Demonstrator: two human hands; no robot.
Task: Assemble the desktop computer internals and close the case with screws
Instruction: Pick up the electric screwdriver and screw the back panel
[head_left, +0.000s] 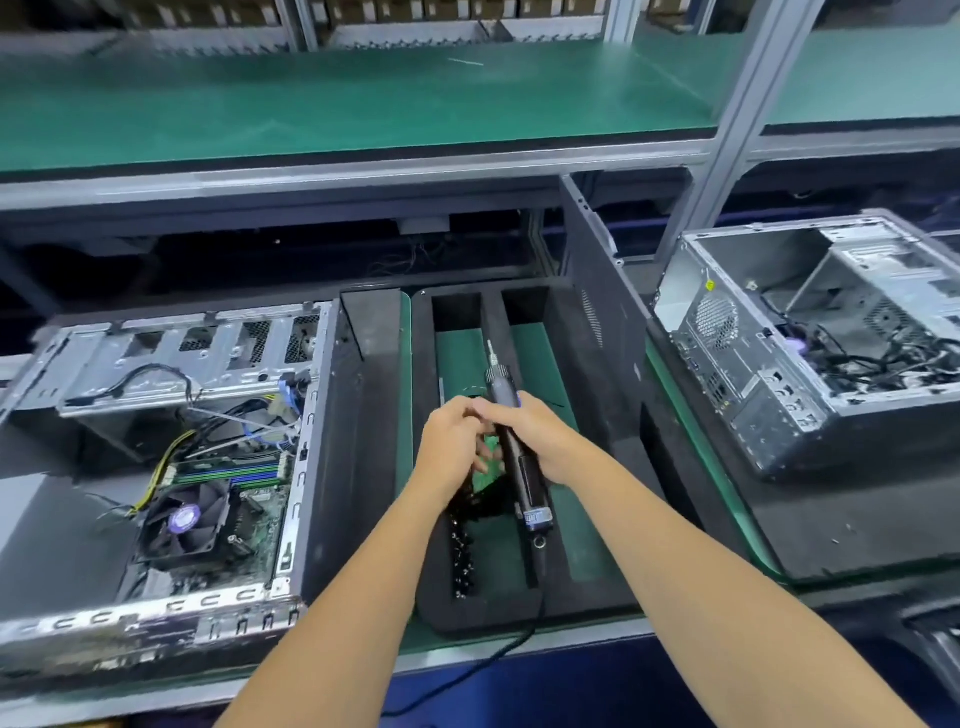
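An open computer case (156, 467) lies on its side at the left, its motherboard, fan and cables exposed. My right hand (540, 441) grips a black electric screwdriver (519, 457) over the black foam tray (524, 603), bit pointing away from me. My left hand (452, 441) sits just left of it with curled fingers against the tool and my right hand's fingers; what it pinches is hidden. A heap of black screws (462, 551) fills the tray's left slot.
A second open case (810, 343) with loose cables sits at the right. A dark side panel (602, 322) leans upright between tray and that case. A green shelf (363, 104) runs above the bench. The screwdriver's cord (467, 675) hangs over the front edge.
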